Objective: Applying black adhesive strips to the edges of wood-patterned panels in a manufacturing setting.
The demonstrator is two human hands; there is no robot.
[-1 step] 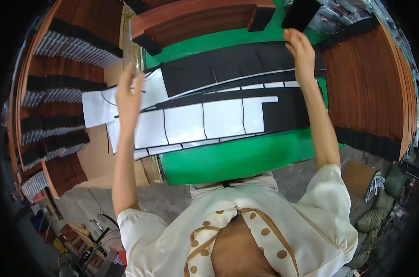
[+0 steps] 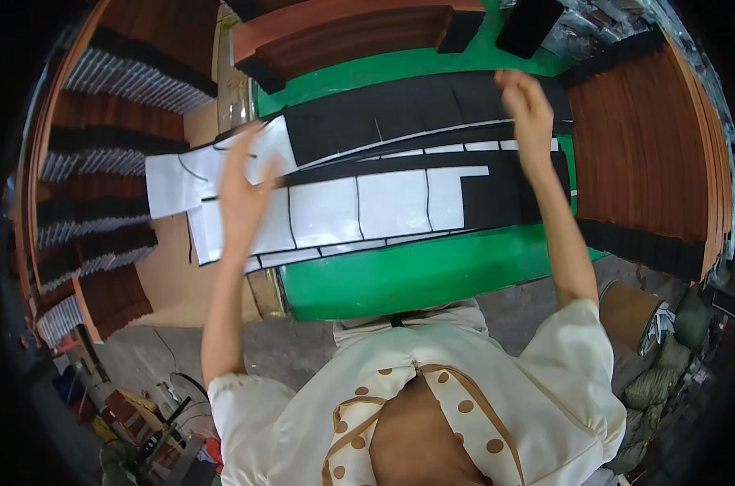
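Two long black and white folded panels lie side by side across the green table (image 2: 400,279). The nearer panel (image 2: 392,202) shows white rectangles divided by black lines and a black right end. The farther panel (image 2: 400,109) is mostly black, with a white flap (image 2: 173,182) at its left end. My left hand (image 2: 246,178) is over the left part of the panels, blurred, its fingers spread and nothing visible in them. Above the right part of the farther panel is my right hand (image 2: 532,117). Its fingers are loosely bent and apart, with no held thing visible.
Brown, black-ended stacks (image 2: 124,73) line the left side over a tan board (image 2: 177,275). Another brown stack (image 2: 639,154) stands at the right. A brown folded piece (image 2: 351,40) lies at the back, near a black flat object (image 2: 529,26) and clear plastic wrapping (image 2: 594,36).
My left hand has moved right over the white part, its fingers wider apart. My right hand has come slightly nearer. The panels look almost unchanged.
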